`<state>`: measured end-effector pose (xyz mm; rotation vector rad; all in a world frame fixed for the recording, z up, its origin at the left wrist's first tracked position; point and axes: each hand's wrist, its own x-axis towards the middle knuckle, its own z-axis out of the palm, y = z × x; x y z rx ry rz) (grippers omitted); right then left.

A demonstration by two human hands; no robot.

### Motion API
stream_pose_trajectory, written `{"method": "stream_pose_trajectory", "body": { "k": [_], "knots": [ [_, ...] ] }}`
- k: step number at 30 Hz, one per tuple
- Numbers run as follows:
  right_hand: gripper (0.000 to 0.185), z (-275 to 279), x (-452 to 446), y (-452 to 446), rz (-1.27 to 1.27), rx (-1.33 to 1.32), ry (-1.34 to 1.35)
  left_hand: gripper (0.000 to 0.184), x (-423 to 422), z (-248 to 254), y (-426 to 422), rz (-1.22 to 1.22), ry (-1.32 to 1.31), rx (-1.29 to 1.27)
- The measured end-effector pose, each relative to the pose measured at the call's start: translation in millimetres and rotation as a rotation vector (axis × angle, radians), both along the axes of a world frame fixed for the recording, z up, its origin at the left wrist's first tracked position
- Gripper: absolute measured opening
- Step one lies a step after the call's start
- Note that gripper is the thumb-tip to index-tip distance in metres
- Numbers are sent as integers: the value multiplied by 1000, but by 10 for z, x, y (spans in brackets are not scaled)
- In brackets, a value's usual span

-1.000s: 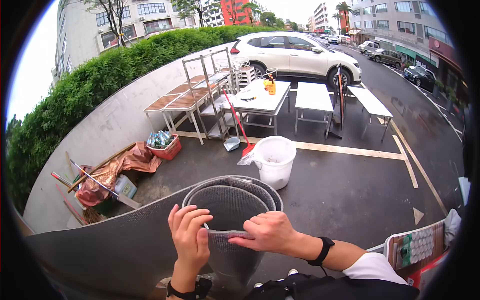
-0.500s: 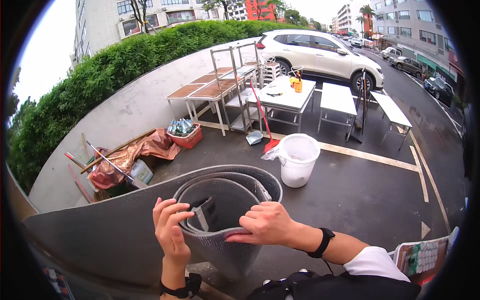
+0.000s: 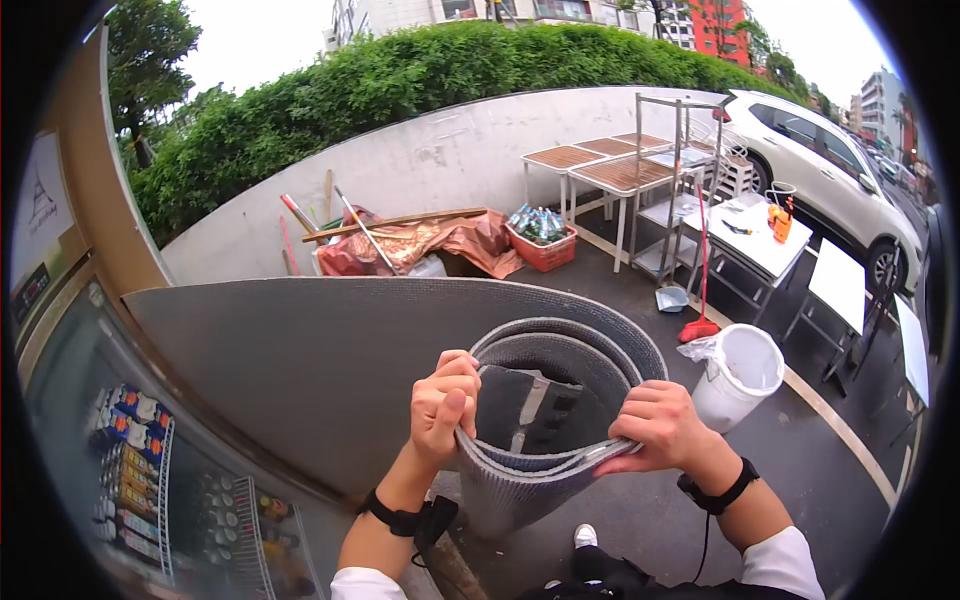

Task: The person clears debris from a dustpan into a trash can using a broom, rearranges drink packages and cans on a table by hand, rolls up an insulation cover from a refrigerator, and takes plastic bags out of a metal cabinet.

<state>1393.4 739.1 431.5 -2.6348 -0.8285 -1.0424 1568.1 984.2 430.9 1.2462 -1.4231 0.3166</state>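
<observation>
A grey textured mat (image 3: 300, 370) stands on edge, its right end rolled into several loose upright coils and its other end stretching left to the glass-fronted cabinet. My left hand (image 3: 446, 405) is closed on the left side of the roll's top rim. On the right side of the same rim, my right hand (image 3: 660, 425) grips the edge with fingers curled over it and thumb beneath. A pale strip (image 3: 530, 405) shows on the dark surface inside the coil.
Glass-fronted cabinet (image 3: 130, 480) with packaged goods at left. White bin (image 3: 740, 375), red broom (image 3: 699, 328) and dustpan (image 3: 672, 298) at right. Behind are a metal rack (image 3: 640, 150), tables (image 3: 765, 240), a red crate (image 3: 545, 254), a wall (image 3: 420, 150) and a white car (image 3: 820, 160).
The view has swung left, bringing in the glass-fronted cabinet. My left hand, earlier with fingers apart beside the roll, has closed on its rim. My right hand still grips the rim.
</observation>
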Motion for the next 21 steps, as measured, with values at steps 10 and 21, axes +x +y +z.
{"method": "stream_pose_trajectory", "body": {
  "k": [10,21],
  "knots": [
    [43,245,1160,328,13,72,-74,34,128,227,-365,833,-393,149],
    [50,429,2575,-709,567,-55,-21,47,953,386,-211,423,-148,87]
  ]
}}
